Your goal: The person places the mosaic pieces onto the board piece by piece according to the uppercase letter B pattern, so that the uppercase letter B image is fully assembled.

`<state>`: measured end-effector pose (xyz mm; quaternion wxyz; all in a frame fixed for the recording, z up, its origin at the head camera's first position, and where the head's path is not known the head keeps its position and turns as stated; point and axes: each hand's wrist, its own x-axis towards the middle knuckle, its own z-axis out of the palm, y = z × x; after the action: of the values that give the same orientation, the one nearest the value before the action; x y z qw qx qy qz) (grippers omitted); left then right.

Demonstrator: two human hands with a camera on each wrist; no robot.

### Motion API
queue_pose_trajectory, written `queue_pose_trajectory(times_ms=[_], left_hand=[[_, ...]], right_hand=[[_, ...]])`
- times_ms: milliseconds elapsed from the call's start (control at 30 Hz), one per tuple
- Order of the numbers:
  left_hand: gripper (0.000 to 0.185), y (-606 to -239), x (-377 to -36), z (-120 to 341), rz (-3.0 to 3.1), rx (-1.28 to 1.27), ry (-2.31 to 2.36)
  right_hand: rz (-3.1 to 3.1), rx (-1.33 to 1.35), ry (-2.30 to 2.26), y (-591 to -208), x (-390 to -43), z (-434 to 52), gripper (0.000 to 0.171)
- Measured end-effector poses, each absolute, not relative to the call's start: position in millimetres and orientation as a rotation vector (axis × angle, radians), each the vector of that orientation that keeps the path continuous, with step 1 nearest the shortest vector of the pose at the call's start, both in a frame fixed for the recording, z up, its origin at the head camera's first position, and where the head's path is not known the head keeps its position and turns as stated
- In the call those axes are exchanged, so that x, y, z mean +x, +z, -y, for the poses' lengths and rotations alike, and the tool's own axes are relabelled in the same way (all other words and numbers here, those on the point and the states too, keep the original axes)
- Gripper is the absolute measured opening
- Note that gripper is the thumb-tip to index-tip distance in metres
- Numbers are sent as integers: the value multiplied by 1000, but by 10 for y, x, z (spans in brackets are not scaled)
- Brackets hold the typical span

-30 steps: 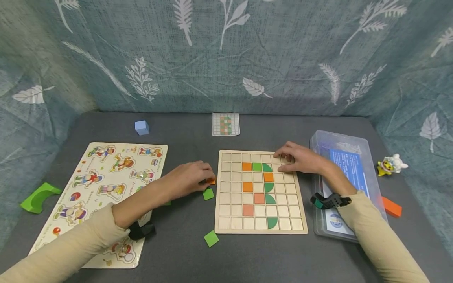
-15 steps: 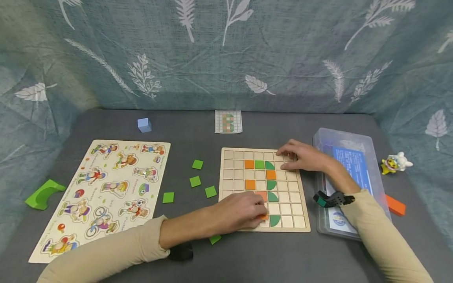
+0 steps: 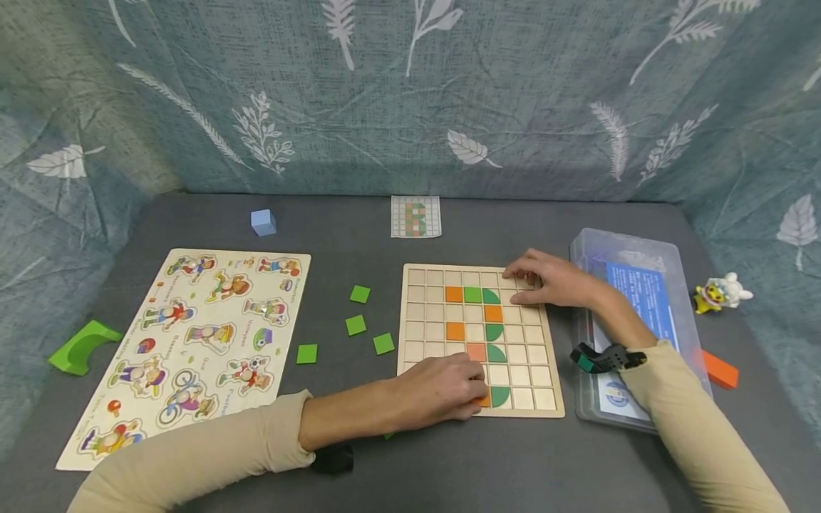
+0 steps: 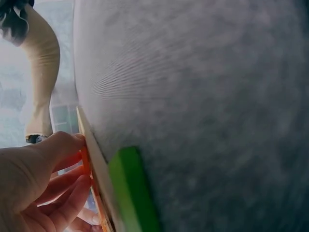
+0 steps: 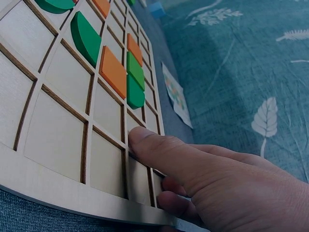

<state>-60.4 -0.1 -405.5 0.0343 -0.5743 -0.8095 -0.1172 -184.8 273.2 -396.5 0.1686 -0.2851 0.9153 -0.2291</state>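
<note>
Tabletop: we see it is dark and flat.
Grid board: we see it lying on the tabletop, between our two arms.
Right hand: we rest its thumb on the board's far right corner, apart from the loosely bent fingers.
Left hand: we pinch an orange tile with it.
Orange tile: at the bottom row, just left of a dark green piece.

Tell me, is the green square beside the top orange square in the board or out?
In: the green square sits inside a cell of the wooden board, right beside the top orange square.
</note>
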Motion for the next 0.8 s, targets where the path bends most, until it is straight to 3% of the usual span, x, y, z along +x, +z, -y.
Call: queue_pose_trajectory(times_ms=[233, 367, 667, 800], left_hand=[[16, -4052, -561, 25, 2453, -1727, -198], [18, -3970, -576, 260, 2515, -1677, -321], [37, -3901, -680, 1529, 2888, -956, -680], [43, -3958, -583, 1903, 2917, -779, -857]], right_hand=[[-2617, -818, -645, -3970, -1849, -2734, 42], [-2613, -828, -646, -3977, -1844, -2732, 42], [-2603, -819, -644, -3982, -1852, -2717, 42], [-2602, -805, -648, -3982, -1850, -2724, 42]])
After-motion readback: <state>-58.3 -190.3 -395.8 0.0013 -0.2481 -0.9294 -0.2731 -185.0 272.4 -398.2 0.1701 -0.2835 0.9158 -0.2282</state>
